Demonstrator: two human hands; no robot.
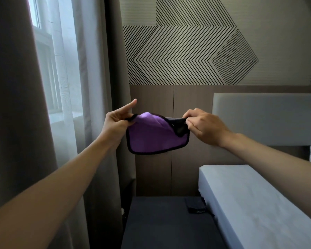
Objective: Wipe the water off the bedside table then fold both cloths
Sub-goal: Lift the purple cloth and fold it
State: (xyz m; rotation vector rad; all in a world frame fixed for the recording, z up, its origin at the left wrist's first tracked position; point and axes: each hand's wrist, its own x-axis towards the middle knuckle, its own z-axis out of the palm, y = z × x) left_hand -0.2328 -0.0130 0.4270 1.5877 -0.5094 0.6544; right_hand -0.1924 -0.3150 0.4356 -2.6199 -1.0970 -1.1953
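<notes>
I hold a purple cloth (151, 139) with black edging up in the air, doubled over and hanging between my hands. My left hand (118, 121) pinches its upper left corner, forefinger sticking up. My right hand (203, 126) pinches the upper right corner. Far below lies the dark bedside table (156, 223). On its right side rests a dark folded cloth (196, 205), close against the bed.
A bed with a pale sheet (258, 203) runs along the right, its grey headboard (266, 117) behind. Brown curtains (104, 87) and a sheer curtain hang at the left by the window. A wood panel wall stands behind the table.
</notes>
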